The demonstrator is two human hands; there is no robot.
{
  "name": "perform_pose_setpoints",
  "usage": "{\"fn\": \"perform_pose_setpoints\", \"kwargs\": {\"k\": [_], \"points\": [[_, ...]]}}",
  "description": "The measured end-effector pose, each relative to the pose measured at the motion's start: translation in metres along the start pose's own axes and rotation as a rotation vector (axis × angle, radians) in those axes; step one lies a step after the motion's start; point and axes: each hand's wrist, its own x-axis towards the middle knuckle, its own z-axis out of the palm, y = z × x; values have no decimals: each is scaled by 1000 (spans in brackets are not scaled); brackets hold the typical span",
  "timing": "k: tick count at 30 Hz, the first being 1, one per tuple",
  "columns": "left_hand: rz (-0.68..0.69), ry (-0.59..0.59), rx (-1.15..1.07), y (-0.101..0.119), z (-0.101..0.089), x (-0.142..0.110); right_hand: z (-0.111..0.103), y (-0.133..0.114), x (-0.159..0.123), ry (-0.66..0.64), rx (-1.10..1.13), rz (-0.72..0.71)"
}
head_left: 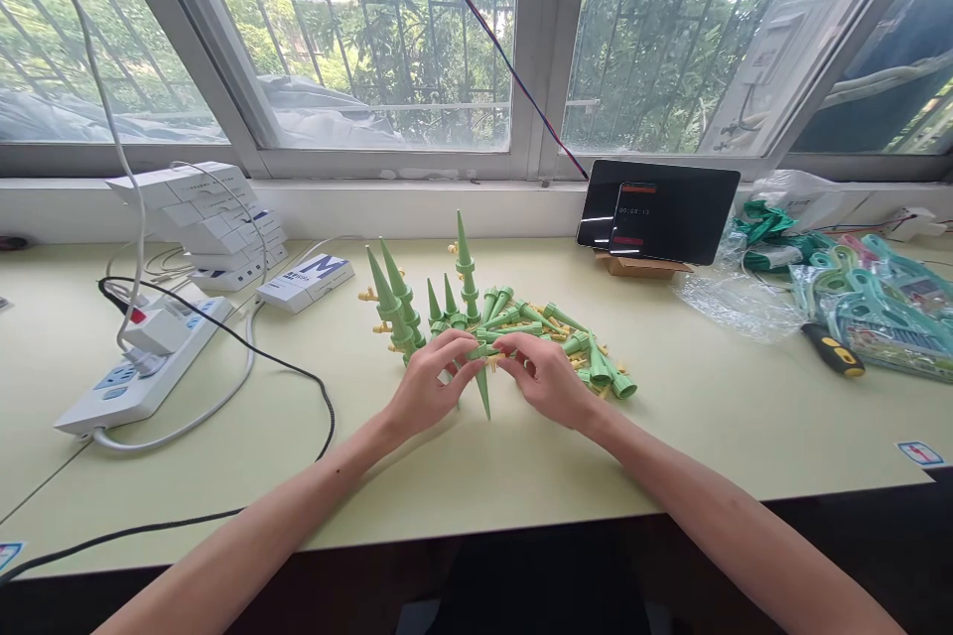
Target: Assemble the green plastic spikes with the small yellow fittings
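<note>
A heap of green cone-shaped plastic spikes [551, 327] with small yellow fittings lies mid-table. Several assembled spikes [392, 303] stand upright at the heap's left and back. My left hand [428, 385] and my right hand [547, 379] meet just in front of the heap, fingers closed around one green spike [484, 389] whose tip points down toward me. A small yellow piece sits between the fingertips at the spike's top. Both palms face down and partly hide the grip.
A white power strip [141, 367] with plugs and a black cable [298, 377] lie at left, beside stacked white boxes [215, 218]. A tablet and phone [659, 213] lean at the back. Plastic bags of green and blue parts [879, 303] and a yellow-black tool [834, 352] lie right.
</note>
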Motion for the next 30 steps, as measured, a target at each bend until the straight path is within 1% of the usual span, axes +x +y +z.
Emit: {"fn": "perform_pose_setpoints", "kwargs": {"k": [7, 18, 22, 30], "points": [[3, -1, 11, 2, 0, 1, -2, -3, 0, -30, 8, 47], [-12, 2, 33, 5, -1, 2, -1, 1, -1, -13, 6, -7], [-2, -3, 28, 4, -1, 1, 0, 0, 0, 7, 11, -3], [8, -3, 25, 3, 0, 1, -2, -3, 1, -7, 9, 26]]}}
